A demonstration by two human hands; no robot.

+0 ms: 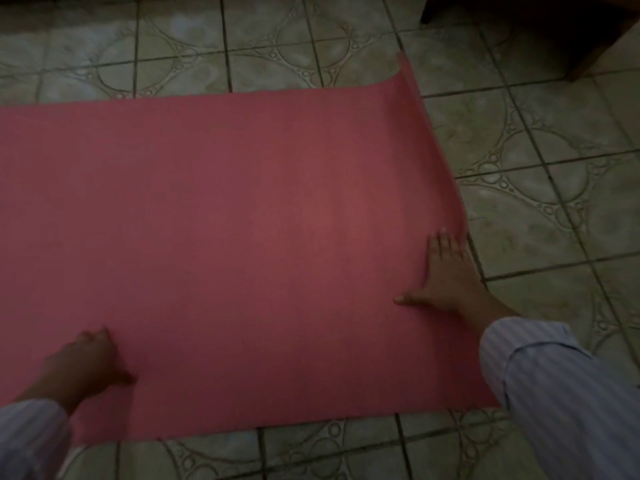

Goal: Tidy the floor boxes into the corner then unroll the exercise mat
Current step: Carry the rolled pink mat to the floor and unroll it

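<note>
So the flat pink foam exercise mat [242, 237] is rolled out across the grey patterned ceramic tile floor [540, 188], running off the left side of the view, with its right end still curling up a bit, especially at the far right corner. The person's right hand [445, 271] is pressed flat on the mat right next to that curled right edge, fingers [441, 242] spread and pointing away from the camera, thumb stuck out to the left, so it's an open palm and not gripping anything. The left hand [86, 358] is down on the mat nearer the front edge on the left, knuckles up and fingers kind of loosely bent with the tips touching the surface; it's dark there, but it doesn't look closed around anything either. Both arms are in pale blue-and-white striped shirt sleeves [561, 393]. Top right there's a dark wooden piece of furniture [540, 26] sitting on the tiles, well apart from the mat. Lighting is pretty dim overall. The mat's front edge lies just ahead of the person, tiles showing below it.
</note>
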